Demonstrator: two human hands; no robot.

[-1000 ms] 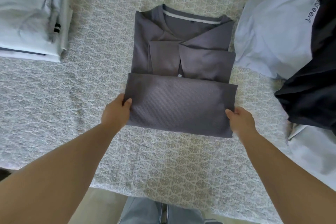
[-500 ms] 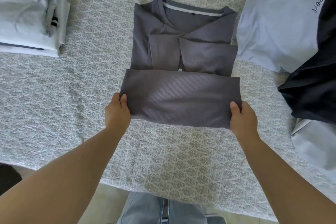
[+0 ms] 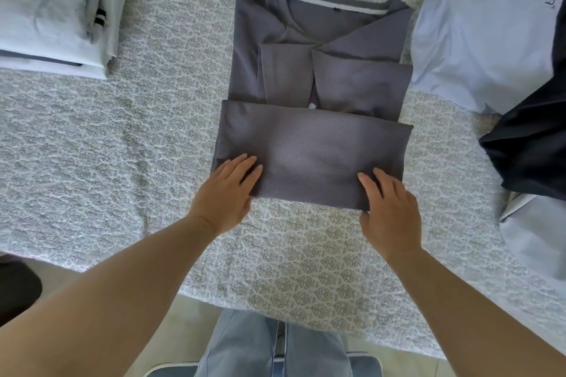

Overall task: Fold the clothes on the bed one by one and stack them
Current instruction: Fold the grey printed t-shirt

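Pressing flat with fingers straight, the left hand and right hand rest on the near corners of the grey T-shirt mid-bed; soft, light, limp cloth, best gripped at those corners.

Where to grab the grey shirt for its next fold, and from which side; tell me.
Take the grey shirt at the two near corners of its folded-up bottom band, where the left hand and right hand now lie flat. Come from the bed's near edge: the band is a thick doubled layer, probably easy to pinch and carry toward the collar.
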